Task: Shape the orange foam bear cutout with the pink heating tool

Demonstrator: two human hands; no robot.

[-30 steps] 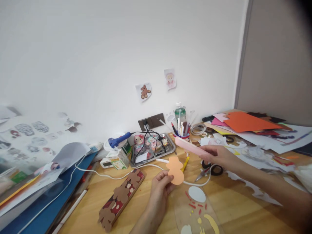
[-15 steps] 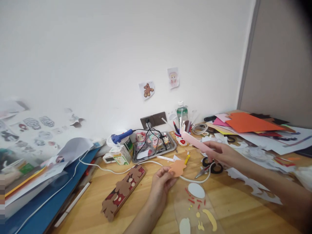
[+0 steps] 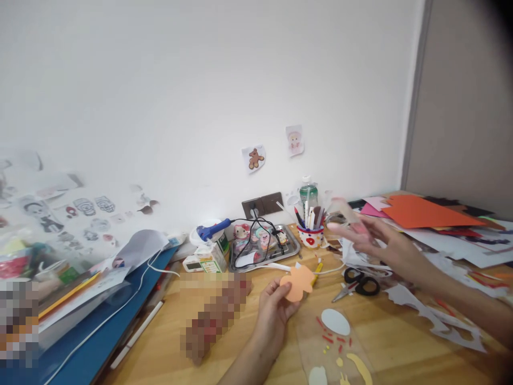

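My left hand (image 3: 278,307) pinches the lower left edge of a peach paper cutout (image 3: 297,283) with rounded lobes, above the wooden table. To the right, my right hand (image 3: 371,238) is raised with its fingers around a pink pen-like tool (image 3: 349,235), which is smeared by motion. Below the cutout, a clear sheet (image 3: 308,331) bears a white oval (image 3: 335,322), small red strips, and a yellow curved piece (image 3: 359,368). Black-handled scissors (image 3: 360,283) lie below my right hand, with a yellow pen (image 3: 318,271) just right of the cutout.
A metal tray (image 3: 294,255) with stickers and black cables stands at the back beside a pen cup (image 3: 310,237) and a blue glue gun (image 3: 212,230). Coloured paper (image 3: 433,211) is piled at the right. A blue board (image 3: 104,331) is at the left; a pixelated object lies near it.
My right hand and the pink tool have moved right, away from the cutout. My left hand still holds the cutout, now turned more face-on. The whole view has shifted slightly.
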